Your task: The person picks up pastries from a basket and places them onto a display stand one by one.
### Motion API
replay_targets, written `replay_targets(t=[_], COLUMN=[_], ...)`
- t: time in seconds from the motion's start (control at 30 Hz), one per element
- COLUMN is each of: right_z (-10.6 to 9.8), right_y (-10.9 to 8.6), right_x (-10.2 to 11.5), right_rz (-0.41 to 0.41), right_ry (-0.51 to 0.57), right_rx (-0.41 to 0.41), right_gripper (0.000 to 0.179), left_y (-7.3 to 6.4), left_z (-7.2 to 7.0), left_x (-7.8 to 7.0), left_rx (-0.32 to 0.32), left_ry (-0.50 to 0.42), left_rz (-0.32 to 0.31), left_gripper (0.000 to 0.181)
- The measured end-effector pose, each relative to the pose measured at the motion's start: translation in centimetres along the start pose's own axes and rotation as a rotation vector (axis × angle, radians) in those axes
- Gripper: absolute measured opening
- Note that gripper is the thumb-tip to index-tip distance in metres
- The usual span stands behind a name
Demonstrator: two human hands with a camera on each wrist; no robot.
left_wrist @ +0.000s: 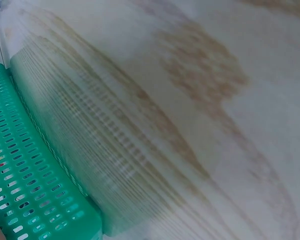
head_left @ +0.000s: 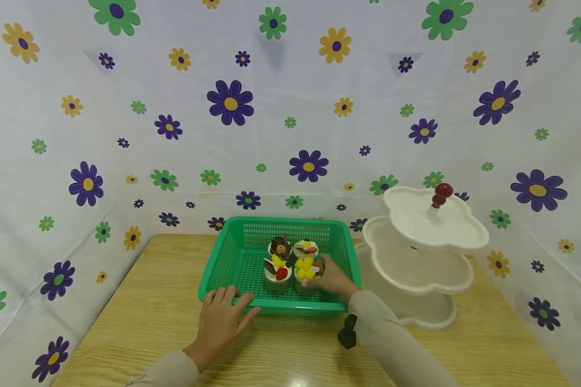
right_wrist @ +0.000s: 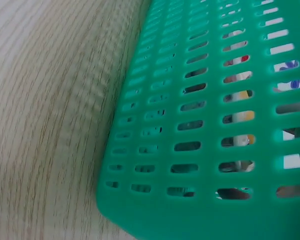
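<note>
A green plastic basket holds several dessert cups in the head view. My right hand reaches over its near right rim and grips the front right dessert cup, topped with yellow fruit pieces. Left of it stands a dessert cup with a strawberry and a yellow piece. Behind are a chocolate-topped cup and a cream-topped cup. My left hand rests with fairly straight fingers on the basket's near left rim. Both wrist views show mostly the pierced basket wall, which hides most of the cups.
A white three-tier stand with a red knob stands right of the basket. A small black object is by the right wrist. Behind the wooden table hangs a flower-patterned white cloth.
</note>
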State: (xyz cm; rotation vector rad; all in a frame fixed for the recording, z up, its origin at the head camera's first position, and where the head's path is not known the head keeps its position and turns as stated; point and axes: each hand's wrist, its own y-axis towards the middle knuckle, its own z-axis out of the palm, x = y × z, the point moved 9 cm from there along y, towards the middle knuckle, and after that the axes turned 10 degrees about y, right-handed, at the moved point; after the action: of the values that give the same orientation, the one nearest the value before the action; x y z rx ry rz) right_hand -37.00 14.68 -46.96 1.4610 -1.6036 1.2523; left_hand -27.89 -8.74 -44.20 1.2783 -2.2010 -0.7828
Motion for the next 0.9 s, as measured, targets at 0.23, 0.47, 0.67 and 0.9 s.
replay_targets(t=[0.23, 0.47, 0.67, 0.9], right_z=[0.53, 0.87, 0.75, 0.54], right_y=[0.57, 0.8, 0.82, 0.86], right_x=[-0.28, -0.28, -0.27, -0.73], right_rz=[0.003, -0.015, -0.016, 0.001], right_ry=[0.006, -0.034, -0.068, -0.06], right_rx=[0.016, 0.019, 0.006, 0.005], right_gripper=[0.082, 0.079, 0.076, 0.07], left_y=[0.18, 0.2, 0.16, 0.11], left_z=[0.02, -0.06, -0.2, -0.25], left_x=[-0.13, -0.03, -0.09, -0.33], left_rx=[0.03, 0.047, 0.016, -0.002], left_ry=[-0.004, 0.002, 0.016, 0.017], left_rz=[-0.011, -0.013, -0.006, -0.001], left_gripper=[0.044, 0.045, 0.047, 0.044])
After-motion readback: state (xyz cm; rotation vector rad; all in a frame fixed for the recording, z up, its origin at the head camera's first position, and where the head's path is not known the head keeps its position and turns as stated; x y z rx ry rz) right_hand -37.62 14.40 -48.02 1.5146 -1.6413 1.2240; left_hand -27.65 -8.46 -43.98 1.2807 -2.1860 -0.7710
